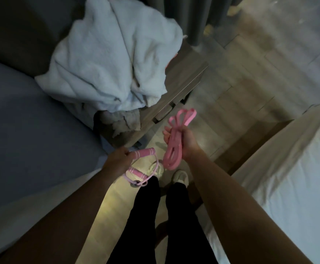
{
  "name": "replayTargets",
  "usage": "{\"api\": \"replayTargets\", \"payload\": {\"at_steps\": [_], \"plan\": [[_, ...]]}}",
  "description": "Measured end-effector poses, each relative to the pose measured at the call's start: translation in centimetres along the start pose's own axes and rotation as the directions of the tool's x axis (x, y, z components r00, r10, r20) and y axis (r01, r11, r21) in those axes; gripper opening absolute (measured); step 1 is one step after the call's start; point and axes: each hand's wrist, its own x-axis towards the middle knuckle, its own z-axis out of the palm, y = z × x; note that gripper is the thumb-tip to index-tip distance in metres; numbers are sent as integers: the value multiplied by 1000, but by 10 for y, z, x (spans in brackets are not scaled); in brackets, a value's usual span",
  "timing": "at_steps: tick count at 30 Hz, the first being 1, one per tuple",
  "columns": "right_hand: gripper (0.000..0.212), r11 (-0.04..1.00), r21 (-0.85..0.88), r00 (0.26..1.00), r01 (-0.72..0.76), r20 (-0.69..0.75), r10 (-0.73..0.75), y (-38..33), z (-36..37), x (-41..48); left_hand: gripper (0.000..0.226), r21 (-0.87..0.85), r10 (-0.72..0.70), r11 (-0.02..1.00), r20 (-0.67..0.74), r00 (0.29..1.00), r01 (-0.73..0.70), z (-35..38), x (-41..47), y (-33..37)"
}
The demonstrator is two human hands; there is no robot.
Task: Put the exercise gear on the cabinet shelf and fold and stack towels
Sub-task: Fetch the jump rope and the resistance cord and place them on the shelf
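Observation:
My left hand (pixel 118 161) grips a pink resistance tube with two foam handles (pixel 144 152); its thin cord and a metal ring dangle below the hand. My right hand (pixel 185 142) holds a bundle of looped pink resistance bands (pixel 174 141), loops sticking out above and hanging below the fist. A crumpled heap of pale blue-white towels (pixel 109 60) lies on a low wooden cabinet (pixel 182 86) ahead of my hands. A grey towel (pixel 121 121) hangs down from the pile at the cabinet's front.
A bed with a blue sheet (pixel 31 126) runs along the left, another bed with a white sheet (pixel 292 168) on the right. I stand in the narrow wooden-floor aisle (pixel 241 103) between them. Dark curtains (pixel 197 18) hang behind the cabinet.

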Motion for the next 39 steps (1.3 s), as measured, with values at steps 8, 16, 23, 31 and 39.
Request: {"api": "replayTargets", "payload": {"at_steps": [8,16,23,31,39], "plan": [[37,932,-363,990,-4,132,56,-9,-18,-116,24,-202,46,977,-135,990,-73,15,-111,-1],[21,648,-761,993,-18,61,99,3,2,-170,29,-689,-189,716,-346,919,-113,41,-211,-41],[19,-59,-943,945,327,327,12,68,35,-197,19,-857,-189,483,-301,935,-179,41,-272,-98],[35,-382,-783,863,491,380,332,172,72,-225,12,-810,-204,532,-404,892,-246,30,-329,-218],[47,-659,-478,811,580,412,415,313,113,-237,11,-790,-255,557,-457,852,-256,15,-394,-370]]}}
